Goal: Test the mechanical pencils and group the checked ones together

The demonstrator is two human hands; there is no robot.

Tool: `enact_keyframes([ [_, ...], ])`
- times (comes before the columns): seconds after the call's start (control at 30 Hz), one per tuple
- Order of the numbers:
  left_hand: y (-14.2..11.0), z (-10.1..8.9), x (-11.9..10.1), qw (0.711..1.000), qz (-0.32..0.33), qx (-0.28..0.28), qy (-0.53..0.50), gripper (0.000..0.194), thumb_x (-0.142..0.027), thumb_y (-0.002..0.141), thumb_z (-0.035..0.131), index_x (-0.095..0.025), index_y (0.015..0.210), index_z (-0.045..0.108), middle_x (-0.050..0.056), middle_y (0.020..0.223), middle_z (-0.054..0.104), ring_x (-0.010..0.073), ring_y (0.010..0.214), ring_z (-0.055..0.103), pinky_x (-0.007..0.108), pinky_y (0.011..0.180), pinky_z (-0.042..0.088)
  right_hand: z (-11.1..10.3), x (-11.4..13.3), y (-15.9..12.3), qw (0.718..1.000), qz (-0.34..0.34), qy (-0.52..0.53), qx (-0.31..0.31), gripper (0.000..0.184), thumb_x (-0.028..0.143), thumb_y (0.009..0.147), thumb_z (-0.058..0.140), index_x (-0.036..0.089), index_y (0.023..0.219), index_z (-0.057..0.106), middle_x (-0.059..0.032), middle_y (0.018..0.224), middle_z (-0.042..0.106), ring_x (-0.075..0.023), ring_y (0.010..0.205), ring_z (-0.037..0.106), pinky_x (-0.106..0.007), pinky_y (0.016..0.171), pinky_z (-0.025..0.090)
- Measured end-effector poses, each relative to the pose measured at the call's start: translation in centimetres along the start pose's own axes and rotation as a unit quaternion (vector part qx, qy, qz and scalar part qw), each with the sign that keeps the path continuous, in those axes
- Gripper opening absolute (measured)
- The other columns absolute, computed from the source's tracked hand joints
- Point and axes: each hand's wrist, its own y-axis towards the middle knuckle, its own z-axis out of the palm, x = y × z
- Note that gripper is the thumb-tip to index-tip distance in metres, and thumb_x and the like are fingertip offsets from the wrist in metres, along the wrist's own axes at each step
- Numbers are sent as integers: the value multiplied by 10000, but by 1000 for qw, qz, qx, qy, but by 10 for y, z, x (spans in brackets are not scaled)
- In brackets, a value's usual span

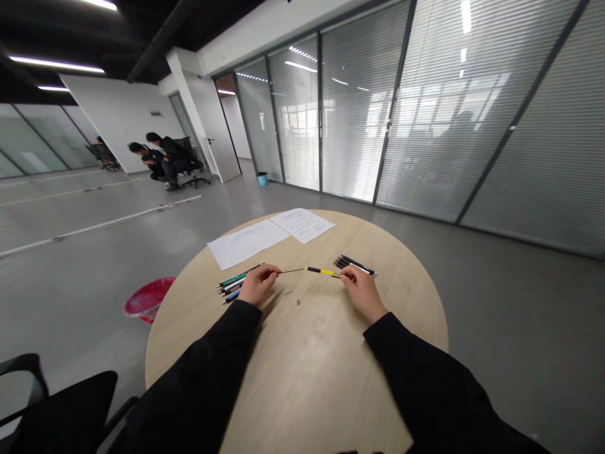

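The left hand (259, 285) and the right hand (362, 292) are apart, both above the near half of a round light-wood surface (307, 359), and black sleeves (208, 359) cover both forearms. Between them, 1 yellow-and-black pen (322, 272) lies roughly level, clear of the surface. The right hand's fingertips (341, 273) are pinched on its right end. A thin rod (293, 271) extends from its left end, and the left hand's fingertips (276, 272) are pinched on the rod's far tip. A loose bunch of multicoloured pens (231, 284), including green, white and blue barrels, lies just beside the left hand. A bunch of mostly black pens (354, 265) lies just beyond the right hand. The exact count in each bunch cannot be confirmed. Further back on the surface, 2 white paper sheets (246, 243) lie side by side, edges touching. A red basin (149, 299) sits on the grey floor (80, 252) left of the surface. Well beyond it, 2 seated people (163, 157) are near a blue bin (262, 179) and a glass partition with blinds (359, 107).
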Motion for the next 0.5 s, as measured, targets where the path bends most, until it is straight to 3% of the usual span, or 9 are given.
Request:
enact_keyframes([
  [0.23,-1,6,-3,997,-15,31,-66,215,-348,777,646,-147,825,708,59,765,702,180,723,632,307,724,491,3,4,-3,999,-27,14,22,121,231,852,554,186,833,665,-23,780,676,-169,706,575,-280,677,415],
  [0.5,-12,27,-15,988,-31,65,-139,254,-353,784,688,-146,932,679,64,824,689,176,750,637,313,735,505,10,12,-7,997,-20,63,48,116,224,843,566,182,826,672,-26,782,675,-167,709,574,-281,683,427],
])
